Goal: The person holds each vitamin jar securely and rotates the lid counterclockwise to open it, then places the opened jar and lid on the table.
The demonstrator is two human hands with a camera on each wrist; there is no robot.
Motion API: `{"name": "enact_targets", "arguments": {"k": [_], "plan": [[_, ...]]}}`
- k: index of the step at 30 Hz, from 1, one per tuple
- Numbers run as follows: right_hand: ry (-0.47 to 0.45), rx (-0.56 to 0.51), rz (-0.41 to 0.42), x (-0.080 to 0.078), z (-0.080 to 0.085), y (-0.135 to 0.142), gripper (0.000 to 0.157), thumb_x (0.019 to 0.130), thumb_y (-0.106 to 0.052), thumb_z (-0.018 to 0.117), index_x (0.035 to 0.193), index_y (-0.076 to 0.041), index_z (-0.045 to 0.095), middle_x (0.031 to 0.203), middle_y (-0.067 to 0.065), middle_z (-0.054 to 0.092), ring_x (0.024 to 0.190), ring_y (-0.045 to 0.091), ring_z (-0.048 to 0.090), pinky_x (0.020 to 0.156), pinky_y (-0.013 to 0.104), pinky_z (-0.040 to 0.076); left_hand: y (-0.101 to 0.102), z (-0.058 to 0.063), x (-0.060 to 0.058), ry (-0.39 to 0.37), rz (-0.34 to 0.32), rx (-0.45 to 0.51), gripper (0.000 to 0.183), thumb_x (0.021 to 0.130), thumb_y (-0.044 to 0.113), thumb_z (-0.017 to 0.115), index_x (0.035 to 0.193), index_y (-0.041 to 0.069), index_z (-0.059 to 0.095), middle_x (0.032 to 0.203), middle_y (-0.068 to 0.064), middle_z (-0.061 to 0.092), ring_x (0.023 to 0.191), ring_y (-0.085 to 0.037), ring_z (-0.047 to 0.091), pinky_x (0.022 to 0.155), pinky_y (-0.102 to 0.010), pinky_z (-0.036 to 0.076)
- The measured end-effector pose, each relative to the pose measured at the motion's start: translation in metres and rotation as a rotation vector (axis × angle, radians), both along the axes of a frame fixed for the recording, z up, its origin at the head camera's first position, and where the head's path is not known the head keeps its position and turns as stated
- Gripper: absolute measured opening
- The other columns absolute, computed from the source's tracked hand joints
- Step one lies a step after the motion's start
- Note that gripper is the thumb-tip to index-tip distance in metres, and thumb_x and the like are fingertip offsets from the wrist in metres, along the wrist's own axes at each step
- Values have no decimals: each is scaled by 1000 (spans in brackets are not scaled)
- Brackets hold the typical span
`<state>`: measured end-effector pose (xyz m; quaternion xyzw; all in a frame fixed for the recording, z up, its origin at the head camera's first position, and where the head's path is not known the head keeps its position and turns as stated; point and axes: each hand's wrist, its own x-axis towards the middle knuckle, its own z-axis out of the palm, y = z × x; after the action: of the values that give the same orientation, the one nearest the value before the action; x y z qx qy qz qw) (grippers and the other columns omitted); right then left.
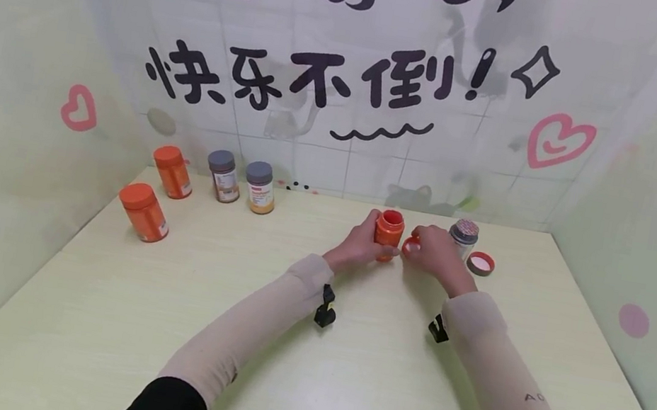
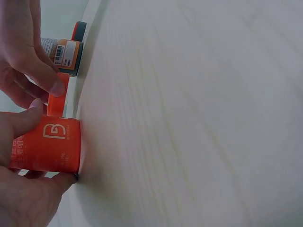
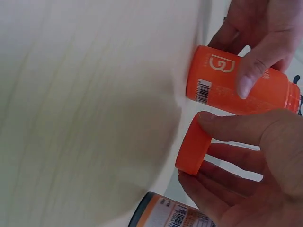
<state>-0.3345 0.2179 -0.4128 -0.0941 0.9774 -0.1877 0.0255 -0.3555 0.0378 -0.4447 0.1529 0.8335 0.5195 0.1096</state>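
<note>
In the head view an uncapped orange jar (image 1: 390, 228) stands on the table, its mouth facing up. My left hand (image 1: 361, 244) grips it round the side; the left wrist view shows the thumb on the jar's label (image 2: 54, 142). Just right of the jar, my right hand (image 1: 439, 251) holds an orange lid (image 3: 193, 145) by its rim, between thumb and fingers. The lid is apart from the jar, low by the table top. Behind the right hand stands another jar (image 1: 464, 231) with a grey rim and a patterned top, partly covered by the hand.
A loose lid (image 1: 480, 263) lies right of that jar, pale inside up. Back left stand two orange-capped jars, one nearer (image 1: 144, 212) and one farther (image 1: 173, 172), plus two grey-capped jars, brownish (image 1: 224, 176) and yellow-based (image 1: 260, 188). A wall (image 1: 309, 166) edges the table's back.
</note>
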Motion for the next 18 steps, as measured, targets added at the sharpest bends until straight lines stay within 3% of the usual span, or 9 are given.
{"name": "enact_targets", "arguments": {"k": [6, 18], "plan": [[-79, 4, 0, -2, -6, 4, 40, 95, -14, 70, 128, 8, 63, 121, 27, 69, 109, 40, 65, 105, 53, 53, 4, 0, 0, -7, 23, 5, 64, 92, 13, 78, 142, 16, 38, 146, -6, 55, 137, -27, 52, 119, -48, 42], [-101, 4, 1, -1, -6, 1, 44, 94, -12, 72, 132, 6, 59, 124, 26, 68, 113, 40, 64, 106, 54, 53, 4, 0, -1, -10, 5, 3, 66, 91, 13, 78, 143, 16, 38, 146, -6, 54, 137, -27, 52, 119, -48, 42]]}}
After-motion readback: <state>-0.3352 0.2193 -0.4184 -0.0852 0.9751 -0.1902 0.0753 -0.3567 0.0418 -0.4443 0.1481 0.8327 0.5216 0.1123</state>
